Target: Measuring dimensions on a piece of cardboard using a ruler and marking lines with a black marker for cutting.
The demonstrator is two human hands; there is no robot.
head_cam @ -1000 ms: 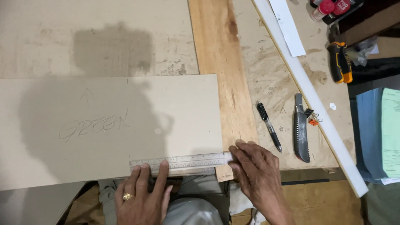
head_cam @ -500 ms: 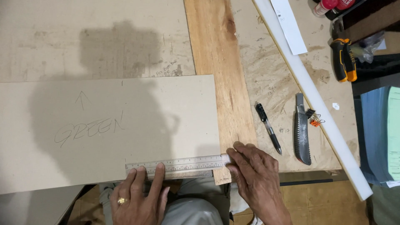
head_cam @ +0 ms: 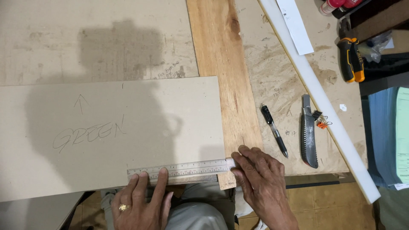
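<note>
Left hand (head_cam: 142,204): nearest the camera, at the bottom edge of the view. Fingers flat and spread, pressing down on the left part of the steel ruler (head_cam: 181,169); nothing clenched in it. Gold ring on one finger.
Right hand (head_cam: 260,183): just right of the left hand, palm down. Fingertips rest on the ruler's right end, where it meets the wooden plank (head_cam: 223,85); pressing rather than gripping.
Steel ruler: lies flat along the near edge of the grey board (head_cam: 106,136), running left to right. Its right end passes just over the board's right edge onto the plank.
Grey board: large, flat, rectangular; covers the left half of the worktable (head_cam: 277,76). Pencil lettering and a small arrow on its face. The person's shadow falls across it.
Wooden plank: runs from near to far, just right of the board, partly under its right edge.
Pen (head_cam: 274,131): black, lying on the table to the right of the plank, apart from both hands.
Utility knife (head_cam: 308,132): just right of the pen, lying parallel to it; small orange clip beside it.
White strip (head_cam: 319,98): long, diagonal, beyond the knife.
Orange-black tool (head_cam: 351,59): far right corner.
</note>
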